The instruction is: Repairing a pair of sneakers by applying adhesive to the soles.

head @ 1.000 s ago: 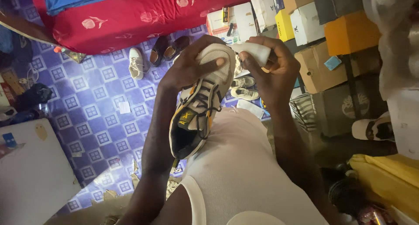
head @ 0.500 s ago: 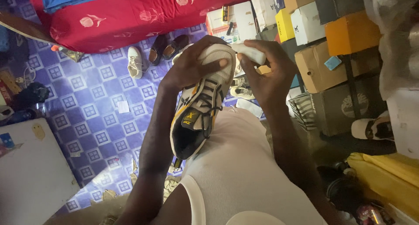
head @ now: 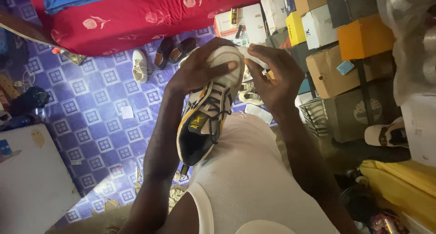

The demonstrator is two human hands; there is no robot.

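Note:
A white sneaker (head: 206,120) with black laces and yellow trim rests heel-down on my thigh, toe pointing away. My left hand (head: 200,66) grips its toe, thumb across the white toe cap. My right hand (head: 274,77) is curled at the right side of the toe and pinches a small white object (head: 252,58), probably a cloth or wipe, against the shoe. I cannot tell exactly what the white object is.
A red patterned bed cover (head: 136,16) lies at the top. A white shoe (head: 139,66) and dark shoes (head: 175,50) sit on the purple tiled floor (head: 95,120). Stacked shoe boxes (head: 336,39) fill the right. A white cabinet (head: 27,179) stands at lower left.
My right hand has slid a little along the toe with the white object. The sneaker and my left hand have stayed in place.

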